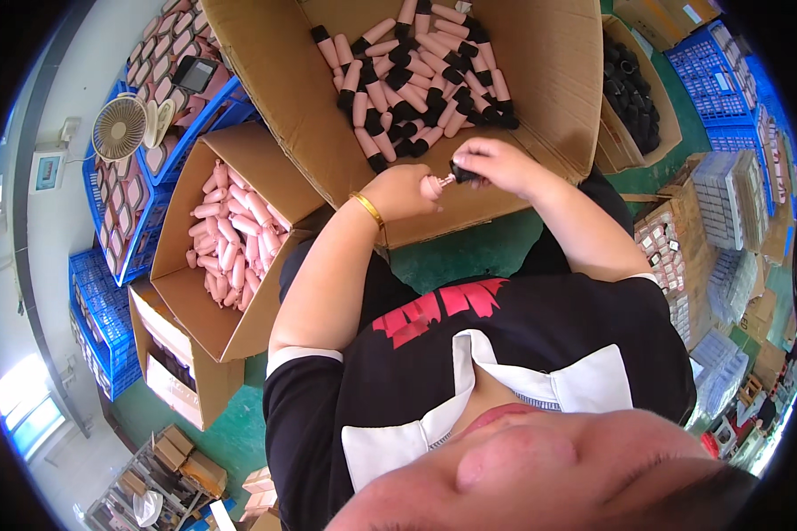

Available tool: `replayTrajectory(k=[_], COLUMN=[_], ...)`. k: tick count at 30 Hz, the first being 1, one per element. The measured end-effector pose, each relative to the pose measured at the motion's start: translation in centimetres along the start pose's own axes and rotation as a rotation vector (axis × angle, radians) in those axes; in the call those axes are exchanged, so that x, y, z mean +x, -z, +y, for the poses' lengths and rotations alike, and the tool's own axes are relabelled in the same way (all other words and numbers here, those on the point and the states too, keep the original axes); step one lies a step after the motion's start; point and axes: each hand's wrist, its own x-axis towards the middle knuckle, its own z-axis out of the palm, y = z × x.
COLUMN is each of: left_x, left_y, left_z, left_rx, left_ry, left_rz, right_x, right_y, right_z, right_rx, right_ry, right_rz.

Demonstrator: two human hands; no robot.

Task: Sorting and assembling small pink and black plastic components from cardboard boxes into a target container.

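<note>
My left hand is closed around a small pink bottle, with its narrow neck pointing right. The fingertips of my right hand pinch a black cap beside that neck. A short pale stretch shows between cap and bottle; whether they touch inside the cap I cannot tell. Both hands are over the near edge of a large cardboard box, which holds many pink bottles with black caps. To the left, a smaller carton is filled with pink bottles without black caps.
At the right, a carton contains black caps. Blue crates with pink-and-black pieces are stacked at the left, near a small fan. More blue crates and wrapped stacks stand at the right.
</note>
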Motion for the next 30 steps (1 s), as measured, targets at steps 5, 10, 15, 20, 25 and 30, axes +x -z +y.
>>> replayTrajectory(k=[5, 10, 15, 20, 25, 30], left_x=[-0.7, -1.7, -5.1, -11.4, -17.1, -20.7], left_y=[0.5, 0.9, 1.6, 3.0, 4.1, 2.3], left_z=[-0.4, -0.1, -1.1, -6.5, -13.0, -22.5], left_rx=[-0.083, -0.137, -0.957, -1.686, -1.830, -1.563], left_ry=[-0.012, -0.022, 0.052, -0.220, -0.326, -0.277], left_rz=[0.081, 0.235, 0.419, 0.521, 0.880, 1.008], right_x=[-1.4, -3.2, -5.4, -8.1, -8.4, -4.9], right_y=[2.9, 5.7, 10.7, 19.9, 18.6, 7.0], right_z=[-1.6, -1.7, -1.8, -1.7, 0.2, -0.9], right_rx=[0.163, 0.368, 0.624, 0.961, 0.832, 0.572], right_ry=[-0.099, -0.050, 0.163, 0.605, 0.638, 0.385], right_rz=[0.186, 0.283, 0.561, 0.804, 0.737, 0.487])
